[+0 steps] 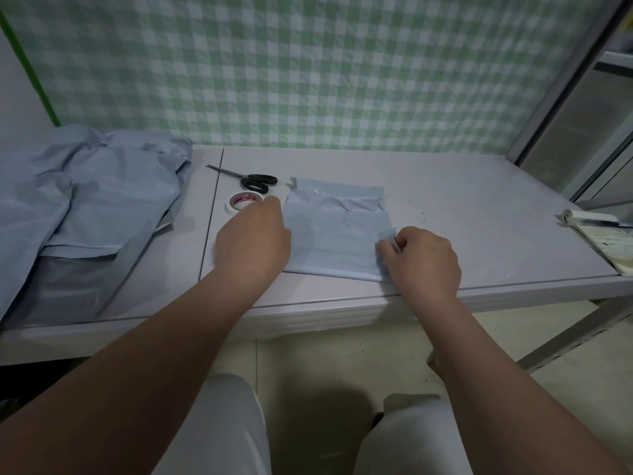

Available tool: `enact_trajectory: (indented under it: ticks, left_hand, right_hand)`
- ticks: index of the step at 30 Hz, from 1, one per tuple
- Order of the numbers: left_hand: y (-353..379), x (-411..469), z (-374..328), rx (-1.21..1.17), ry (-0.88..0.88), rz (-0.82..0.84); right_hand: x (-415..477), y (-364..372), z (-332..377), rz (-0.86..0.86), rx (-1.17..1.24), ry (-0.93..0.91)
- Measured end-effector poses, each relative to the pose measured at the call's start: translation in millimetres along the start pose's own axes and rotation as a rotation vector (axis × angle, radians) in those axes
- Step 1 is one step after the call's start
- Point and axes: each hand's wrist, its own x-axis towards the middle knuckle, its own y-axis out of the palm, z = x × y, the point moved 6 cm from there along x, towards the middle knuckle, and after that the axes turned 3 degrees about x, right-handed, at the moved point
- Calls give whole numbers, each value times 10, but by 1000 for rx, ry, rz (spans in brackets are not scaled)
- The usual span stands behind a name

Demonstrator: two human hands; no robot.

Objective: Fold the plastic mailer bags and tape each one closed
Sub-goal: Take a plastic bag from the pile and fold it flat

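The right hand [423, 258] has its fingers [404, 238] curled tight, pinching the right edge of the folded bag [335, 231], a creased pale blue plastic rectangle lying flat at the middle of the smooth grey surface [479, 217]. The left hand [253, 234], blurred, reaches over the white tape roll [241, 201]; whether its fingers grasp it, I cannot tell. Black-handled scissors [251, 181] lie just behind. Crumpled bags [85, 207] are heaped far left.
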Motion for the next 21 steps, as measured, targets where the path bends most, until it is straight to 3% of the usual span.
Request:
enact_trajectory:
  ticks: [3,7,11,21]
  left_hand:
    - [-13,-50,-328,-21,302,-51]
    - [283,-225,-588,-2,554,240]
    - [445,-324,-505,174,567,365]
    - [494,-334,-448,169,518,365]
  right_hand:
    - [-10,-8,5,-5,-5,-1]
    - [-15,-15,2,5,-5,9]
    - [-24,-10,2,-3,9,7]
    - [-34,-12,-3,-24,28,31]
